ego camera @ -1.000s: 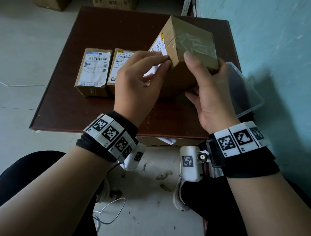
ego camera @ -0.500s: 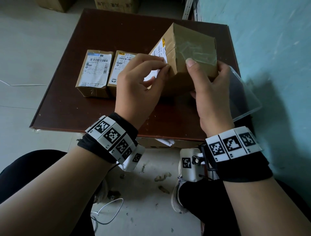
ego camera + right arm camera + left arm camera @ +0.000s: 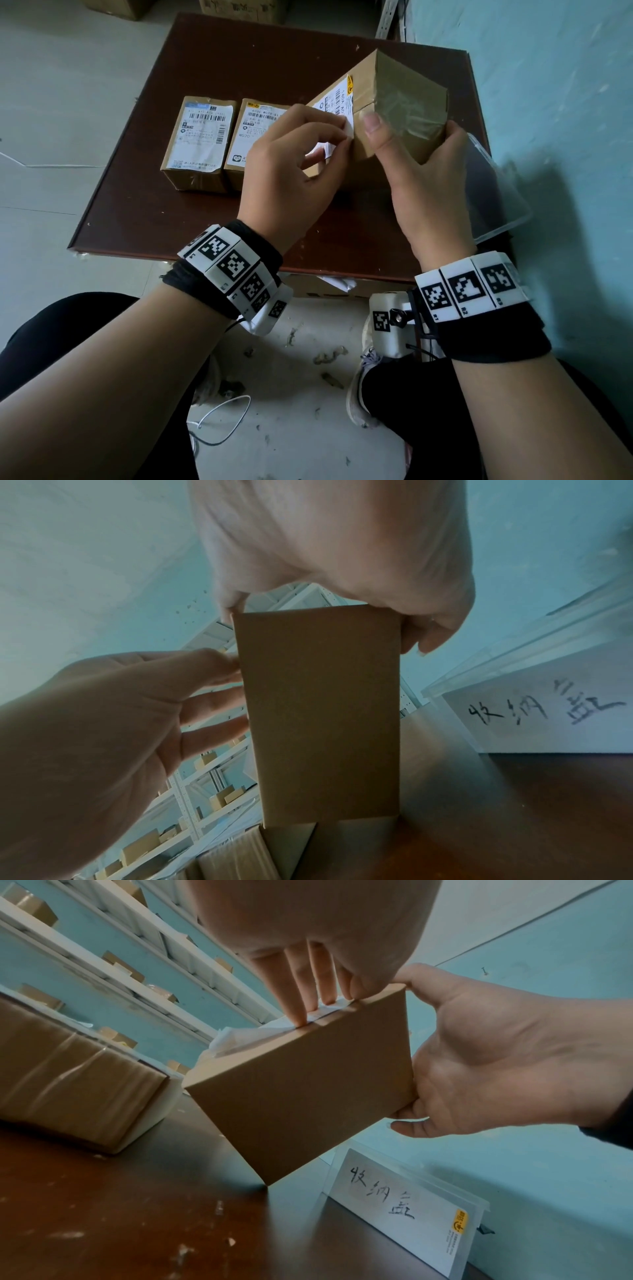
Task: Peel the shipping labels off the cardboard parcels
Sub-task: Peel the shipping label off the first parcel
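Fingertips of the left hand (image 3: 291, 171) pinch the label (image 3: 337, 102)'s lifted corner while the right hand (image 3: 421, 164) clamps the tilted parcel (image 3: 407, 99). Slow, low pulling along the cardboard would likely keep it whole.

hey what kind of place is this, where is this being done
Probably a parcel storeroom or small warehouse: metal shelving stacked with cardboard boxes, labelled parcels on a brown table, and a clear storage bin beside them.

Dark brown table (image 3: 144, 219), frame centre: two labelled cardboard parcels (image 3: 200, 144) (image 3: 251, 137) lie side by side at upper left; a clear plastic storage box (image 3: 496, 192) sits at its right edge.
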The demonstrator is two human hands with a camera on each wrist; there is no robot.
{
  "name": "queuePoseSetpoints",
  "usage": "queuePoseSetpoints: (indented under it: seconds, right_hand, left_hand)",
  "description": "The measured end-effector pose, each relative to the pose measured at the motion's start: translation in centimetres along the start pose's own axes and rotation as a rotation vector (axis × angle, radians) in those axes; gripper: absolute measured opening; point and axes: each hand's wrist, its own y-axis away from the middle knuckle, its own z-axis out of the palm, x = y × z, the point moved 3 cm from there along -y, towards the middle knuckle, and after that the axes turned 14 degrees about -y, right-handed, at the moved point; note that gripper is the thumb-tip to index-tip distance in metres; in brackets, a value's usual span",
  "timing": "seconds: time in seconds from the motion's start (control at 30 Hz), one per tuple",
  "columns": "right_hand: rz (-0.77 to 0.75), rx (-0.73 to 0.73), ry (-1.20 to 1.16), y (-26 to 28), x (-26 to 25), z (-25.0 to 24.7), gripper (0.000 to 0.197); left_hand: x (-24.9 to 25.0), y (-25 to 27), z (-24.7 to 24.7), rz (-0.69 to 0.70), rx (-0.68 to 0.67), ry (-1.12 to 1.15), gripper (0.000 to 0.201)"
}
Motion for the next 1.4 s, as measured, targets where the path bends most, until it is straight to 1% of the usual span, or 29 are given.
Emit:
queuePoseSetpoints:
  seconds: [0.1, 0.17, 0.2, 0.27, 0.3, 0.33, 0.4, 0.53, 0.67, 0.77, 0.9, 1.0, 1.1, 1.2, 1.27, 1.4]
  right_hand:
    - [0.005, -0.006, -0.002, 0.2, -0.1, 0.1, 0.103]
    - [-0.002, -0.003, 0.007, 0.2, -0.1, 0.0, 0.108]
    - [-0.005, 0.000, 0.015, 0.2, 0.0, 0.0, 0.117]
    - [0.000, -0.008, 0.040, 0.3, 0.1, -0.1, 0.140]
    - [0.003, -0.018, 0.051, 0.4, 0.1, -0.1, 0.146]
    - [0.000, -0.025, 0.059, 0.4, 0.1, -0.1, 0.146]
    - [-0.007, -0.034, 0.071, 0.2, 0.4, -0.1, 0.138]
    - [-0.002, -0.039, 0.052, 0.1, 0.8, 0.0, 0.136]
    - [-0.009, -0.028, 0.041, 0.1, 1.0, 0.0, 0.127]
    - [-0.017, -0.024, 0.042, 0.1, 0.9, 0.1, 0.129]
    - [-0.010, -0.013, 0.070, 0.0, 1.0, 0.0, 0.124]
    - [-0.005, -0.012, 0.065, 0.0, 1.2, -0.1, 0.122]
    - [-0.008, -0.029, 0.056, 0.0, 1.1, -0.3, 0.118]
    - [-0.022, -0.022, 0.058, 0.1, 1.0, -0.2, 0.117]
    - [-0.022, -0.015, 0.073, 0.1, 1.1, -0.2, 0.118]
    - [-0.013, -0.018, 0.135, 0.3, 1.2, 0.0, 0.127]
  left_hand:
    - [0.0, -0.2, -0.1, 0.016, -0.012, -0.028, 0.011]
    - [0.0, -0.2, -0.2, 0.027, -0.022, -0.040, 0.012]
    - [0.0, -0.1, -0.2, 0.035, -0.026, -0.046, 0.012]
    - [0.1, -0.1, -0.2, 0.041, -0.037, -0.037, 0.013]
    - [0.1, 0.0, -0.3, 0.033, -0.041, -0.022, 0.014]
    - [0.1, -0.1, -0.3, 0.024, -0.042, -0.007, 0.016]
    - [-0.1, -0.2, -0.3, 0.022, -0.033, 0.006, 0.018]
    - [-0.3, -0.6, -0.1, 0.050, -0.012, -0.002, 0.014]
    - [-0.2, -0.6, 0.0, 0.043, -0.029, -0.016, 0.013]
    - [-0.3, -0.7, 0.1, 0.053, -0.010, -0.040, 0.013]
    - [-0.6, -0.8, 0.2, 0.049, 0.010, -0.014, 0.012]
    - [-0.8, -0.9, 0.3, 0.045, -0.012, 0.025, 0.012]
    - [-0.7, -0.9, 0.2, 0.024, -0.029, 0.010, 0.015]
    - [-0.6, -1.0, 0.2, 0.040, -0.017, -0.001, 0.011]
    - [-0.7, -1.0, 0.3, 0.045, -0.015, -0.013, 0.012]
    - [-0.9, -0.9, 0.5, 0.032, -0.028, -0.017, 0.015]
